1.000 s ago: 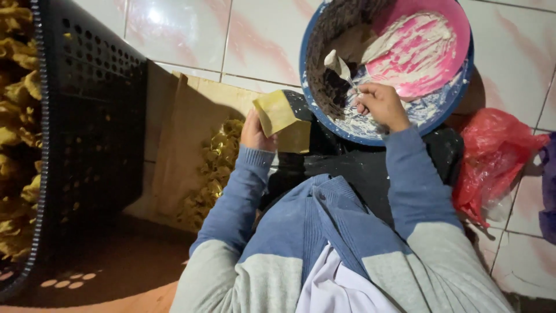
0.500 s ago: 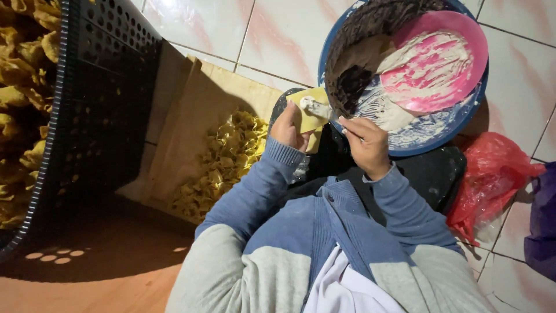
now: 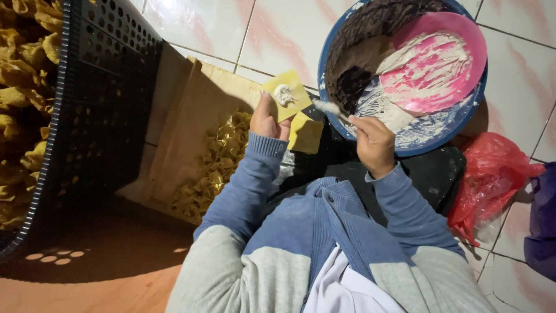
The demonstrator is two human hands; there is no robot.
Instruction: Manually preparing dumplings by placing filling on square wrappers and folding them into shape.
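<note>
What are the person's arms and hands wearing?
Both arms are covered by long sleeves of a knitted top: blue from the ribbed cuffs up past the elbows, then light grey near the shoulders. The left sleeve and the right sleeve match. The left hand and right hand are bare, with no gloves; no rings or watch show.

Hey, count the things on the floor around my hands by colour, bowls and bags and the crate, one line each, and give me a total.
Blue bowl: 1
Pink bowl: 1
Red plastic bag: 1
Purple bag: 1
Black crate: 1
Total: 5
</note>
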